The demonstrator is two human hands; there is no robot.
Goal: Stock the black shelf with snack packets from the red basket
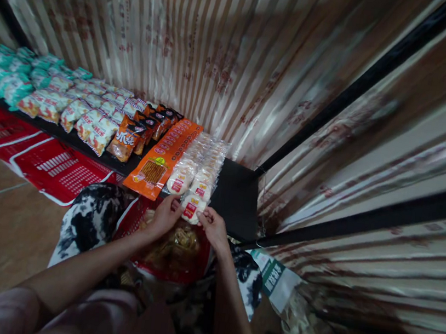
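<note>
Between my two hands is a clear packet of round white rice crackers [193, 208] with a red label. My left hand [168, 216] pinches its left edge and my right hand [214, 229] its right edge. Just beyond it, two rows of matching cracker packets [203, 178] lie overlapped on a black shelf [240, 191]. To their left lies a flat orange snack bag [161, 161] with a picture of brown sticks. Below my hands, between my knees, a red basket [203, 266] holds more clear packets [183, 241], hard to make out.
Orange-and-black snack bags [126, 139], white snack bags [97, 130] and teal bags [14, 88] line the shelf leftward. Red baskets [62, 169] stand under it. Striped plastic sheeting [222, 51] hangs behind, with black posts [368, 79]. A green-and-white bag [274, 276] lies right.
</note>
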